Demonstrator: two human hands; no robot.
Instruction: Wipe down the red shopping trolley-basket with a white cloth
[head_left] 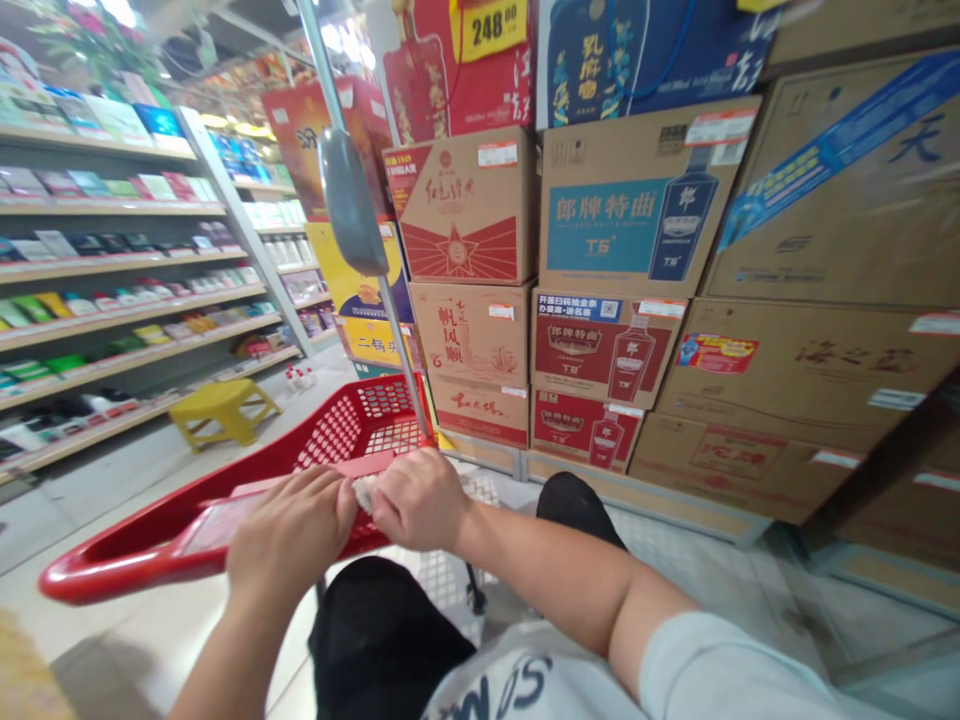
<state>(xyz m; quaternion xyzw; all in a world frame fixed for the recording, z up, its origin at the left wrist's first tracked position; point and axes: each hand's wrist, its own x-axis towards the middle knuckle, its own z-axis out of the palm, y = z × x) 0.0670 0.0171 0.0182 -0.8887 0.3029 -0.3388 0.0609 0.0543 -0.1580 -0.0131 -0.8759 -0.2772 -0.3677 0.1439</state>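
Observation:
A red shopping cart (pixel 135 540) with a perforated basket stands in front of me, its broad rim running to the lower left. My left hand (pixel 292 520) is wrapped over the cart's handle. Beside it, to the right, my right hand (pixel 421 500) is closed on the handle's right part, thumb towards the left hand. Between the two hands shows a small whitish, rough-looking piece (pixel 365 493); what it is I cannot make out. A metal pole (pixel 401 350) with a grey holder (pixel 351 200) rises from the cart's right side.
Stacked cardboard liquor cartons (pixel 472 330) fill the front and right. Shelves of small boxes (pixel 112 210) line the left, with a yellow stool (pixel 225 410) before them. My knees, in black, are below the handle.

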